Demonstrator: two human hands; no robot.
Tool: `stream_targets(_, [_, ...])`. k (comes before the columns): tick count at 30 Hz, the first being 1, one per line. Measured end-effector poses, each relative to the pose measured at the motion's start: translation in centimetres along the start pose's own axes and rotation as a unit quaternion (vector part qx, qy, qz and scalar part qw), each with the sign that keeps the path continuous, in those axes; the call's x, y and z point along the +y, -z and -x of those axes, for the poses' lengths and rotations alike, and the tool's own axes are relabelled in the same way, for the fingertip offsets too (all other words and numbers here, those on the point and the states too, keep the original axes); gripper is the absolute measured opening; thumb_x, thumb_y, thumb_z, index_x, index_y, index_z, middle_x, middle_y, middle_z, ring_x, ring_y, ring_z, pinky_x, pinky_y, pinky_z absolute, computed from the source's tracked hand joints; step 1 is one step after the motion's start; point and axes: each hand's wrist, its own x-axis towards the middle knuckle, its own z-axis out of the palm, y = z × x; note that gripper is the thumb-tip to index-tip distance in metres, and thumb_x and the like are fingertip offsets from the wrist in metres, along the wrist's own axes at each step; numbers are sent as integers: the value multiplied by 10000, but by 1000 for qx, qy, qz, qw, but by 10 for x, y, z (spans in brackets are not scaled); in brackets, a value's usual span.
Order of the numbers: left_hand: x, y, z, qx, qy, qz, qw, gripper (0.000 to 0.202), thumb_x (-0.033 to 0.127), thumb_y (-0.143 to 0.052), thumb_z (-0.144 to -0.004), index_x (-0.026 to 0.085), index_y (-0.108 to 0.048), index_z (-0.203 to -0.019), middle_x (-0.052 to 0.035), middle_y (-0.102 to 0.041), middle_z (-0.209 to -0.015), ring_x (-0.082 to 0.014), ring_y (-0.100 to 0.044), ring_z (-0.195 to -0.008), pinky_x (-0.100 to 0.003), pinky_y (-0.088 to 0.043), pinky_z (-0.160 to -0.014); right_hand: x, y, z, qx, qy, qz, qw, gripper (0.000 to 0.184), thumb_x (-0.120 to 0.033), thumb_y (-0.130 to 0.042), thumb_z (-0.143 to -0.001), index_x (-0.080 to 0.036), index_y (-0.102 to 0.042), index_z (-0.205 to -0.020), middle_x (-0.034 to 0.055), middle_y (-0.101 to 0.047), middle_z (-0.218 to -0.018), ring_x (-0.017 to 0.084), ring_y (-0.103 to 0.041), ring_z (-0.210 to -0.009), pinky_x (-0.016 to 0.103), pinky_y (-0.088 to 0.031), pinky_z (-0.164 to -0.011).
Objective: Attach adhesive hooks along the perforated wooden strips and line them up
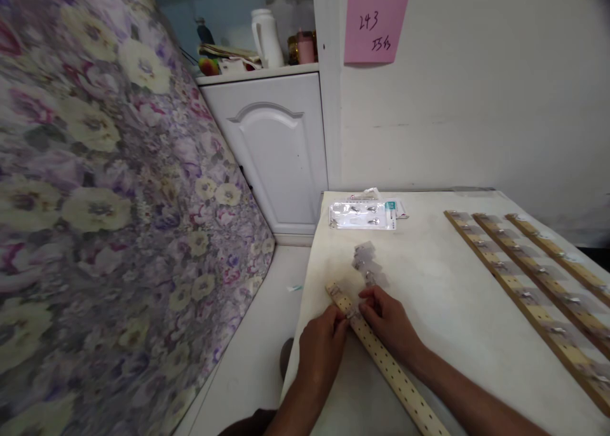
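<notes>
A long wooden strip with rows of small holes [391,369] lies slanted on the white table [443,283]. My left hand [321,347] sits at the strip's left side, fingers curled and pinching at a small clear piece [351,313] on the strip. From the right, my right hand [388,321] meets it with fingertips pressed on the same spot. A few small clear plastic pieces [368,264] lie just beyond the hands.
Three wooden strips carrying clear pieces with metal clips [524,277] lie at the right. A clear plastic packet [365,215] lies at the table's far edge. A flowered mattress [95,201] leans at the left; a white cabinet [276,150] stands behind.
</notes>
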Motion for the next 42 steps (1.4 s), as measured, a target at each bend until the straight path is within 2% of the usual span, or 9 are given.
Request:
stream_targets(15, [1,1,-1,-7,-1,-8,1000,119,258,-498,-854,221,-552,-755,32,-650,-724,-131,-565,-683,-218,-263,-586,-4,-1,-2,3,-19,43,999,206,-286,-624,-736,-197,-546,-904,-47,-518,-624,152,-515,-594,264,-392,-578])
stream_targets(21, [1,0,-1,-11,3,-6,1000,124,260,-502,-845,217,-564,-747,31,-639,-707,-127,-557,-672,-216,-259,-576,-4,-2,-6,-2,-32,49,998,201,-271,-643,-710,-200,-541,-868,-39,-546,-653,150,-526,-610,260,-397,-584])
stream_targets(28, [4,3,-2,-18,15,3,1000,128,257,-502,-837,217,-559,-729,34,-633,-693,-131,-560,-672,-214,-264,-573,3,-3,-5,3,-16,46,999,207,-285,-642,-715,-202,-548,-879,-23,-575,-703,157,-541,-621,270,-421,-593])
stream_targets(34, [3,3,-1,-12,-1,12,1000,143,270,-497,-845,215,-559,-727,34,-626,-681,-131,-555,-663,-210,-277,-574,1,-3,0,27,-10,37,999,318,-316,-647,-728,-187,-572,-1008,19,-630,-826,171,-568,-662,297,-454,-646])
stream_targets(42, [3,3,1,-14,-5,25,1000,137,262,-505,-835,211,-570,-726,34,-622,-668,-130,-545,-645,-213,-276,-567,0,-2,2,25,-6,45,999,273,-337,-622,-760,-187,-579,-984,19,-636,-828,166,-569,-630,303,-460,-628])
